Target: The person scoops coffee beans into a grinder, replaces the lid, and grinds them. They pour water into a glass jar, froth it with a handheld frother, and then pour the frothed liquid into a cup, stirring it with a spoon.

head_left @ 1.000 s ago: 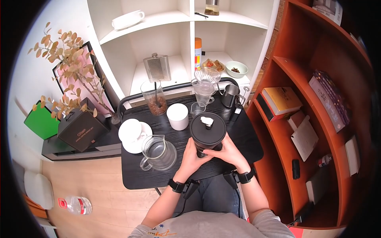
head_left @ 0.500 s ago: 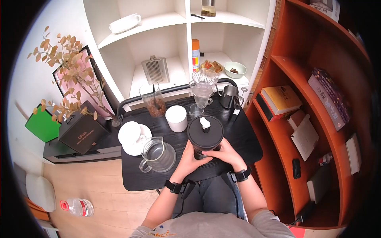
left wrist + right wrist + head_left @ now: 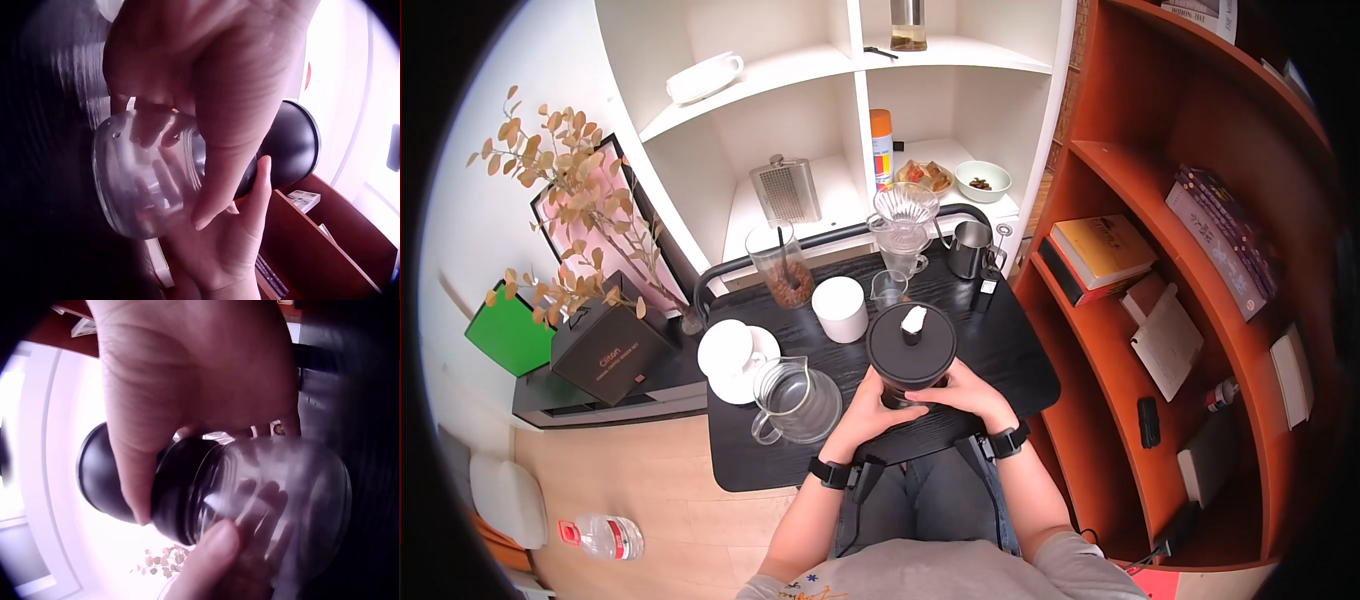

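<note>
I had the left hand curled round the clear glass of the black-topped jar, while the right hand gripped its black collar. The jar was at the near side of the black worktop; I could not tell whether its base touched. The white canister stood beyond it to the left, the glass pitcher to its left, and the steel pitcher beyond it to the right.

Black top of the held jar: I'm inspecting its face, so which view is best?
The head view: the black top shows its round face from above. The left and right wrist views show only its side, partly hidden.
</note>
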Available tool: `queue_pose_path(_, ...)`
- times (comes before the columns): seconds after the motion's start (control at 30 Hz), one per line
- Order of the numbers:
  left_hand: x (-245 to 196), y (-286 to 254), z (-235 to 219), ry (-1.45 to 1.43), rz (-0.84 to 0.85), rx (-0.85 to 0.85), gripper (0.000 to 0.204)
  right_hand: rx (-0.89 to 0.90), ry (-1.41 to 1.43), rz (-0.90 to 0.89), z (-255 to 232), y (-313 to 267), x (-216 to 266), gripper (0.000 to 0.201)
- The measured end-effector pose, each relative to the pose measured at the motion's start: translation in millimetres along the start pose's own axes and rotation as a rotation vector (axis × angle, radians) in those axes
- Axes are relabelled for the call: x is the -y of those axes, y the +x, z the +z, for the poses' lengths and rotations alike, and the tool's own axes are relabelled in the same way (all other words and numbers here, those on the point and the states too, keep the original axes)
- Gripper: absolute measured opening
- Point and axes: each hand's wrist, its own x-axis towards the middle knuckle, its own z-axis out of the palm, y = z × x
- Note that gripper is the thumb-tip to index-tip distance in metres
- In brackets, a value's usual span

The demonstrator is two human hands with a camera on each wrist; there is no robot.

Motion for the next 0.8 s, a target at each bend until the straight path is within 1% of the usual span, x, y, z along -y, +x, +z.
queue_pose_path(0.03,0.7,0.6,0.3,0.002,0.003,0.000,0.082,0.060,-0.049,0.008,-4.3,4.3,-2.0,0.078)
queue_pose_path(0.07,2.7,0.4,0.7,-0.019,-0.021,0.006,0.082,0.060,-0.051,0.004,-2.2,3.9,-4.2,0.078)
queue_pose_path(0.13,3.8,-0.1,3.8,-0.034,-0.043,0.009,0.082,-0.096,0.044,-0.062,12.8,0.8,-10.0,0.080)
queue_pose_path(0.17,3.6,-0.5,9.4,0.091,0.045,-0.082,0.082,-0.266,0.033,-0.114,26.2,1.5,-16.1,0.077)
queue_pose_path(0.2,3.6,-0.9,12.9,0.215,0.133,-0.172,0.081,-0.423,-0.061,-0.143,41.2,0.0,-4.4,0.076)
queue_pose_path(0.23,6.2,-0.8,12.6,0.215,0.132,-0.172,0.081,-0.579,-0.156,-0.170,55.9,-3.5,10.5,0.074)
queue_pose_path(0.27,10.9,-0.7,11.8,0.206,0.120,-0.135,0.081,-0.691,-0.264,-0.178,66.3,-5.5,13.4,0.071)
queue_pose_path(0.3,10.4,-1.0,11.5,0.197,0.108,-0.097,0.081,-0.693,-0.264,-0.176,64.6,-7.2,11.5,0.071)
queue_pose_path(0.37,5.7,-1.8,10.5,0.193,0.106,-0.103,0.080,-0.578,-0.187,-0.212,54.8,-8.4,5.4,0.071)
queue_pose_path(0.4,4.7,-2.4,10.2,0.194,0.102,-0.109,0.080,-0.517,-0.224,-0.252,45.6,-8.9,4.9,0.073)
queue_pose_path(0.43,4.1,-3.2,9.9,0.194,0.095,-0.114,0.079,-0.517,-0.223,-0.254,34.8,-9.6,7.3,0.073)
queue_pose_path(0.47,4.7,-2.9,8.2,0.194,0.094,-0.114,0.079,-0.307,-0.121,-0.189,22.3,-9.7,10.4,0.075)
queue_pose_path(0.5,6.0,-1.6,4.9,0.124,0.053,-0.041,0.080,-0.096,-0.019,-0.123,9.6,-8.8,13.8,0.077)
queue_pose_path(0.53,6.3,-0.4,2.6,0.052,0.012,0.032,0.081,0.071,0.038,-0.031,-2.6,-5.4,16.5,0.078)
queue_pose_path(0.57,5.1,0.0,1.5,0.051,0.014,0.030,0.081,0.072,0.035,-0.032,-9.2,-3.3,17.1,0.078)
queue_pose_path(0.63,1.3,0.1,-1.4,0.036,0.010,0.082,0.083,0.203,0.016,0.059,-15.1,2.1,20.5,0.073)
queue_pose_path(0.67,-1.6,-0.9,-0.8,0.039,0.011,0.078,0.083,0.213,0.046,0.061,-14.4,2.5,23.4,0.069)
queue_pose_path(0.7,-4.6,-2.3,2.2,0.075,0.033,0.036,0.082,0.216,0.045,0.058,-9.3,1.9,22.5,0.069)
queue_pose_path(0.73,-5.5,-2.9,5.7,0.111,0.054,-0.006,0.082,0.069,0.100,-0.020,0.4,-2.4,18.2,0.068)
queue_pose_path(0.77,-3.7,-2.9,9.2,0.111,0.055,-0.008,0.082,-0.080,0.154,-0.097,10.9,-6.7,13.4,0.066)
queue_pose_path(0.8,-1.0,-3.4,13.1,0.167,0.084,-0.058,0.081,-0.163,0.166,-0.151,20.5,-5.1,0.0,0.066)
